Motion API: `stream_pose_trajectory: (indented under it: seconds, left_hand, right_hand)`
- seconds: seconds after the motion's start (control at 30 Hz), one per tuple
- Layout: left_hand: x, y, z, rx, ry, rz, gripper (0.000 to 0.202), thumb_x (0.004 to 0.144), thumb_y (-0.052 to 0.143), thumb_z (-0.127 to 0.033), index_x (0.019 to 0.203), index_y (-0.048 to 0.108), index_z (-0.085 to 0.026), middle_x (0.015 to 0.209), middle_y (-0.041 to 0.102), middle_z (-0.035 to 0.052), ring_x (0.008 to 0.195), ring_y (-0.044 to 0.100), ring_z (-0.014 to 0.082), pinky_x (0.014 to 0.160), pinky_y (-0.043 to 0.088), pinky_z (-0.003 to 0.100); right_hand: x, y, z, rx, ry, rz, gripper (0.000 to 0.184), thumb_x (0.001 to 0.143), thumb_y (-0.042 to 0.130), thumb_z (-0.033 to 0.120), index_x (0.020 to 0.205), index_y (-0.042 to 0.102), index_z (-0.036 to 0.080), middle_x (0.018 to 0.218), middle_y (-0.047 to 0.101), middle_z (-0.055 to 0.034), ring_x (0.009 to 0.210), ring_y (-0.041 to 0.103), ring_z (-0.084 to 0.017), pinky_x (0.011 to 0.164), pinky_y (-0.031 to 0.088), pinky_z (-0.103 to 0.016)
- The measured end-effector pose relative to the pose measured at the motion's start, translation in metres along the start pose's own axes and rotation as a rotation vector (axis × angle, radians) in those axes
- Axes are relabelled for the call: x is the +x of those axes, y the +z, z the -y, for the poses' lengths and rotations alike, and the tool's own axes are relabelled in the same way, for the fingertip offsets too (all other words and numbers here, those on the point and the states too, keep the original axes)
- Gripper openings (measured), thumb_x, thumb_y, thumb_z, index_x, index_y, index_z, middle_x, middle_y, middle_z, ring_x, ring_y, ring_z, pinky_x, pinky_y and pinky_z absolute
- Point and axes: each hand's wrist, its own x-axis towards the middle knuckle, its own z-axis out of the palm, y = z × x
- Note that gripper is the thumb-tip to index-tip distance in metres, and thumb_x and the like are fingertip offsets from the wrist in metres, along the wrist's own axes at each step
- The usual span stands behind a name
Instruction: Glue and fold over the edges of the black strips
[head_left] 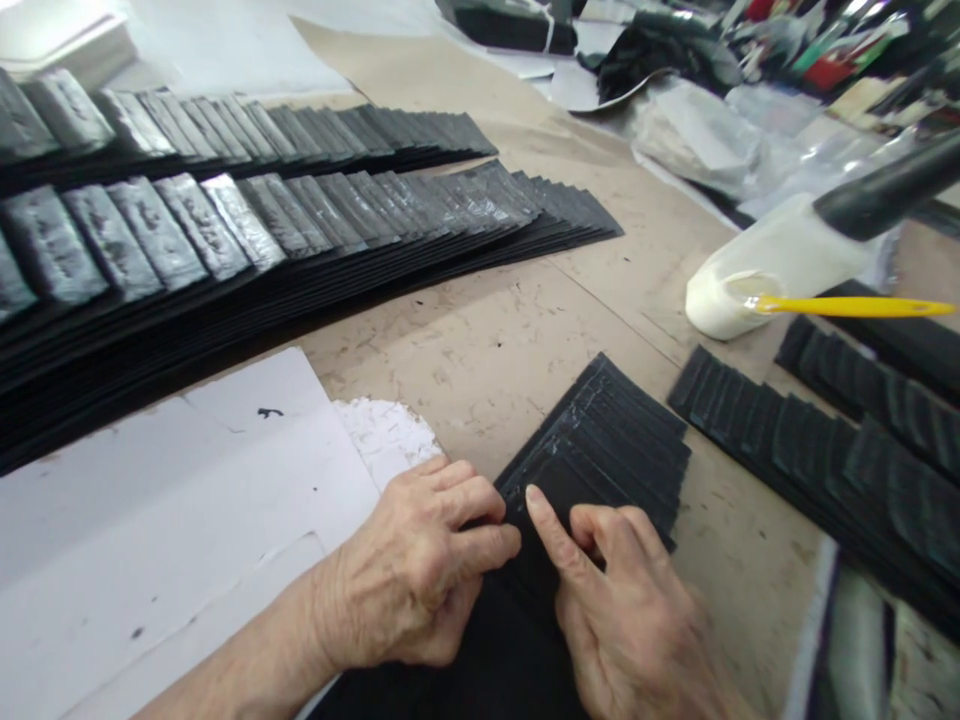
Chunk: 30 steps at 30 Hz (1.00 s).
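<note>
Two long rows of overlapping dark pieces (337,210) fill the worktop's (517,320) left, behind a white board (187,490). Right of that, the left hand (420,560) is bent narrow at the left edge of a fanned black stack (604,445); the right hand (626,595) lays a straight forefinger on it, short of the worktop's right edge, and whether either grips anything I cannot tell.

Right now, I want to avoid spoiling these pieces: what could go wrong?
The overlapping black pieces by the left hand and right hand might slide out of line. The yellow handle jutting past the white container could get knocked. The dark scrap on the white sheet might cling to a piece.
</note>
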Motion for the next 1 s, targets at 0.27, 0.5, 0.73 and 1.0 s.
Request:
stream_pose_trajectory:
  seconds: [0.27, 0.5, 0.73, 1.0]
  left_hand:
    - [-0.001, -0.002, -0.001, 0.038, 0.010, 0.026, 0.023, 0.073, 0.041, -0.009, 0.085, 0.060, -0.016, 0.077, 0.058, 0.0042, 0.062, 0.043, 0.0145, 0.059, 0.031, 0.032]
    - [-0.003, -0.003, -0.002, 0.000, -0.008, 0.009, 0.030, 0.067, 0.041, -0.006, 0.089, 0.059, -0.017, 0.078, 0.057, 0.0042, 0.063, 0.044, 0.0141, 0.059, 0.031, 0.032]
    - [0.002, -0.007, -0.004, 0.116, 0.001, 0.199, 0.046, 0.084, 0.042, -0.021, 0.130, 0.040, -0.019, 0.123, 0.054, 0.0069, 0.090, 0.048, 0.0209, 0.075, 0.034, 0.038]
    - [0.004, -0.002, -0.004, 0.255, 0.055, 0.193, 0.044, 0.084, 0.039, -0.016, 0.127, 0.045, -0.021, 0.124, 0.056, 0.0028, 0.091, 0.048, 0.0203, 0.076, 0.030, 0.039]
  right_hand:
    - [0.008, -0.006, 0.005, -0.133, -0.047, 0.064, 0.049, 0.080, 0.038, 0.010, 0.128, 0.047, 0.005, 0.081, 0.047, -0.0101, 0.075, 0.043, -0.020, 0.048, 0.050, -0.027]
    - [0.011, -0.007, 0.003, 0.027, 0.061, 0.109, 0.051, 0.081, 0.034, 0.007, 0.130, 0.047, 0.013, 0.081, 0.046, -0.0080, 0.076, 0.045, -0.019, 0.056, 0.051, -0.031]
    - [0.000, -0.003, 0.011, 0.101, 0.095, -0.130, 0.038, 0.082, 0.040, 0.003, 0.115, 0.059, 0.008, 0.091, 0.056, -0.0108, 0.082, 0.048, -0.017, 0.069, 0.051, -0.030]
    - [-0.035, -0.005, 0.013, -0.101, 0.133, -0.183, 0.039, 0.084, 0.033, 0.003, 0.112, 0.060, 0.006, 0.096, 0.062, -0.0108, 0.090, 0.053, -0.018, 0.079, 0.049, -0.030]
